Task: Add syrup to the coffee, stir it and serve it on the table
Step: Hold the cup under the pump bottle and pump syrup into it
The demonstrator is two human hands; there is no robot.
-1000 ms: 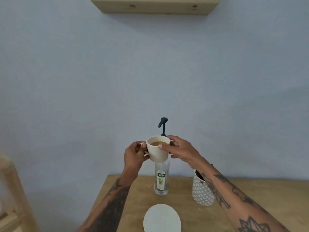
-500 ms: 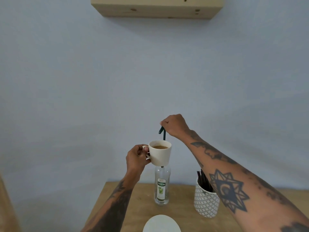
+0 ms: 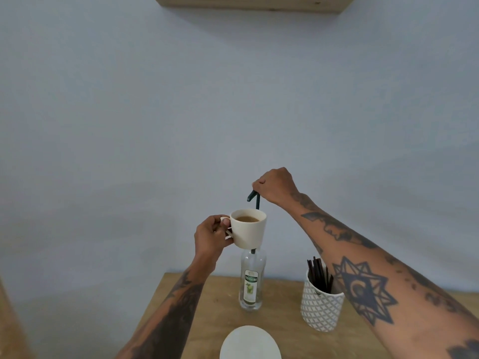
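a: what takes up most of the view?
b: a plain pale blue-grey wall (image 3: 181, 112), with the underside of a wooden shelf (image 3: 254, 2) at the top edge. below it a light wooden table (image 3: 207, 314), its far edge against the wall and its left edge running down toward the viewer.

a: and on the table?
b: near the far edge, right of centre, a white cup with a grey lattice pattern (image 3: 320, 307) holding dark stir sticks (image 3: 317, 273). at the near edge a round white saucer (image 3: 250, 343), cut off by the bottom of the view. near the far edge, in line with the saucer, stands a clear syrup bottle (image 3: 252, 278), upright, with a green and white label and a dark pump (image 3: 255, 198) rising from its neck.

a: where's the coffee?
b: in a cream mug (image 3: 250, 229) held in the air above the bottle, in front of the pump stem, below the spout. the mug tapers toward its base, and the light brown coffee sits a little below the rim.

a: the hands?
b: the left hand (image 3: 211, 235) grips the mug's handle, thumb on top, fingers curled round it. the right hand (image 3: 276, 186) is clenched over the pump head, knuckles up.
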